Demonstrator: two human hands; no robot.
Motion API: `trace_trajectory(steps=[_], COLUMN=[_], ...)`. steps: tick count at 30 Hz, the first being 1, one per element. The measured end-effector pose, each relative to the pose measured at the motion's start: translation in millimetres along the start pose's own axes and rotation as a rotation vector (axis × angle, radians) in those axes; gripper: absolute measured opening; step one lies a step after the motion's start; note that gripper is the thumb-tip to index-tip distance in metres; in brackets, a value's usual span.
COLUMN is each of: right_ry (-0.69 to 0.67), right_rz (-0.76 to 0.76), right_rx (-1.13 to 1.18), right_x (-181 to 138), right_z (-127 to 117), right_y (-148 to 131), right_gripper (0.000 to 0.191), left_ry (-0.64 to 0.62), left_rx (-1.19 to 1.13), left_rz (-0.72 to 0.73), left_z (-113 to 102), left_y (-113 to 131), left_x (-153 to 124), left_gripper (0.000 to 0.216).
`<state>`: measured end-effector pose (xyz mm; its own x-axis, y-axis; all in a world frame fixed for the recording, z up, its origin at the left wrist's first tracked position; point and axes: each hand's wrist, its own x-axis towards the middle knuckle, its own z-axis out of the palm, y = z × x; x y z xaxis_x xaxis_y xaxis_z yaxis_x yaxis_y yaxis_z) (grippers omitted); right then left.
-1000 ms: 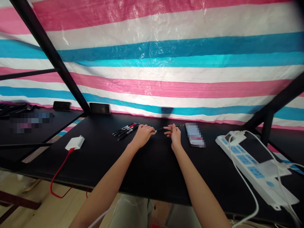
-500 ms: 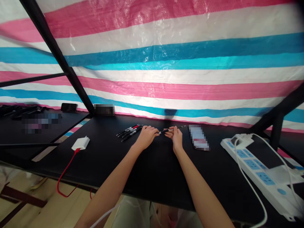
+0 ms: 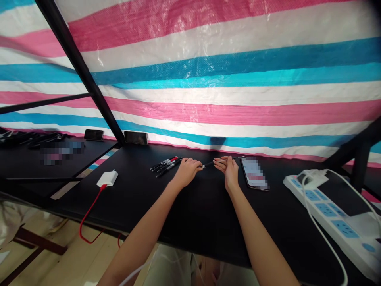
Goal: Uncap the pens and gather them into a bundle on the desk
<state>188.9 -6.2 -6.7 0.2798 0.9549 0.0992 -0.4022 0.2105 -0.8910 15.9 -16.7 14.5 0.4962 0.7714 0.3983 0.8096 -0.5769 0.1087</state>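
Over the black table, my left hand [image 3: 187, 173] is closed, thumb and fingers pinching the left end of a slim black pen [image 3: 209, 163]. My right hand [image 3: 229, 171] grips the same pen farther along, and its thin right end sticks out past the fingers. Whether the pen is in one piece or parted between the hands is too small to tell. Just left of my left hand lies a small bunch of black pens [image 3: 165, 165], one with a red part. A phone [image 3: 255, 174] lies face up to the right of my right hand.
A white power strip [image 3: 330, 216] with plugs and a white cable lies at the right. At the left is a white charger [image 3: 107, 178] with a red cable. Another phone [image 3: 136, 138] leans at the back beside a black metal post [image 3: 80, 75]. Striped sheeting hangs behind.
The view has shifted, so the table's things sit farther right in the picture. My hands have moved slightly apart, with more of the pen's dark barrel showing between them.
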Motion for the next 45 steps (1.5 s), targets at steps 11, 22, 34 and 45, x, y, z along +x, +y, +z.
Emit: trace_trajectory(steps=[11,22,34,45], right_ry=[-0.011,0.008,0.017,-0.375], right_rz=[0.003,0.042,0.037,0.113], right_rx=[-0.031,-0.049,-0.042,-0.261], right_x=[-1.5,-0.6,0.9,-9.5], right_z=[3.0,0.2,-0.8,10.6], right_y=[1.4,-2.9,-0.6,0.5], right_gripper=[0.035,0.034,0.028,0.039], left_ry=[-0.033,-0.012,0.005,0.079], left_rx=[0.009,-0.001,-0.033,-0.139], left_rz=[-0.011,0.003,0.006,-0.086], left_z=[-1.9,0.2,-0.1,-5.0], left_y=[-0.7,1.1,1.3,1.9], left_x=[-0.7,-0.6,-0.2,0.7], left_gripper=[0.023,0.023,0.021,0.021])
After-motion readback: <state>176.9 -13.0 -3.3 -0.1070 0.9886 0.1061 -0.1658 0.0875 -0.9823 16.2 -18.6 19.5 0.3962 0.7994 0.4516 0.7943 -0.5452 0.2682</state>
